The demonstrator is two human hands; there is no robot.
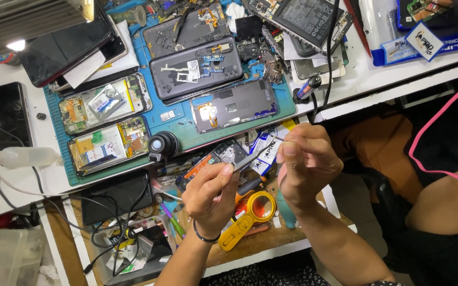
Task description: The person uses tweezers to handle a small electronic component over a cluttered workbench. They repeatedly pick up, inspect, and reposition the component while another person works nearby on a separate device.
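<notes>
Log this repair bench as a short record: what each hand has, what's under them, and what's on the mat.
left hand: grips tweezers, tips toward the right hand
right hand: pinches a tiny part, too small to identify
below hands: yellow magnifier, orange-handled tool
blue work mat: several opened phones, back covers, black loupe
left of mat: dark phone lying flat
wrist: black band on left
</notes>
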